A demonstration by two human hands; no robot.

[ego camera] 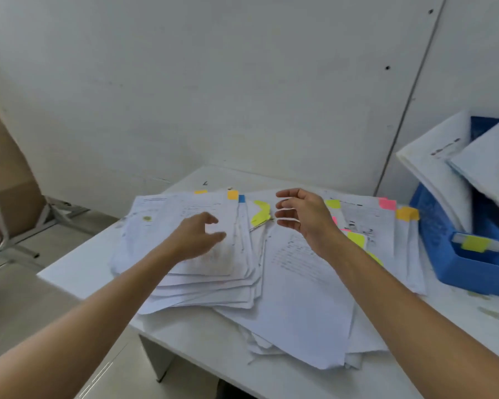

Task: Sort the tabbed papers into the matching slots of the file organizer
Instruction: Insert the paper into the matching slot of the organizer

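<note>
A loose heap of white papers (pixel 300 283) with orange, blue, yellow and pink tabs covers the white table (pixel 78 272). A fanned stack (pixel 202 289) lies on the left, its top sheet carrying an orange tab (pixel 232 194). My left hand (pixel 198 237) hovers over that stack, fingers loosely curled, holding nothing. My right hand (pixel 301 216) is raised above the middle of the heap, fingers spread and relaxed, empty. The blue file organizer (pixel 455 251) stands at the right with a yellow label (pixel 476 243) on one slot and several papers in it.
A white wall rises behind the table. A cardboard box (pixel 9 180) and a metal frame (pixel 55 214) stand on the floor at the left. The table's near left corner drops to the floor.
</note>
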